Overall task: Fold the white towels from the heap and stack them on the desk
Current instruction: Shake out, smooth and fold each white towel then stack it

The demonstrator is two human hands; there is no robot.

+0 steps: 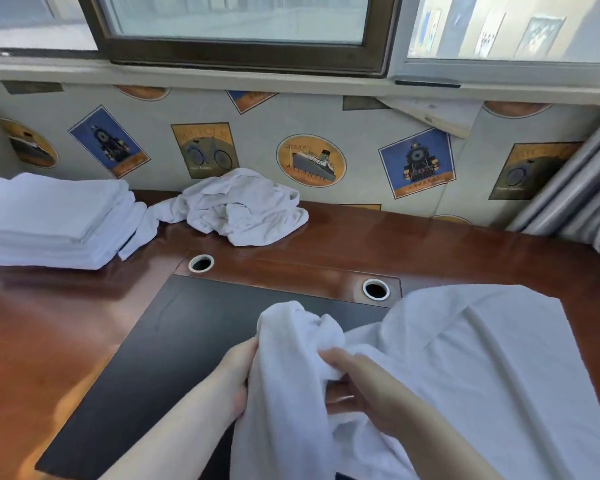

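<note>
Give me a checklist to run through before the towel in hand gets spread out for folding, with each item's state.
1. Left hand grips the towel: ok.
2. Right hand grips the same towel: ok.
3. Towel flat and ready to fold: not ok, it is bunched between the hands and draped to the right.
4. Bare space on the dark desk pad: ok.
5. Folded stack sits squared to take another: ok, though a loose tail from the heap lies against it.
6. Towel corners located: cannot tell, they are hidden in the folds.
</note>
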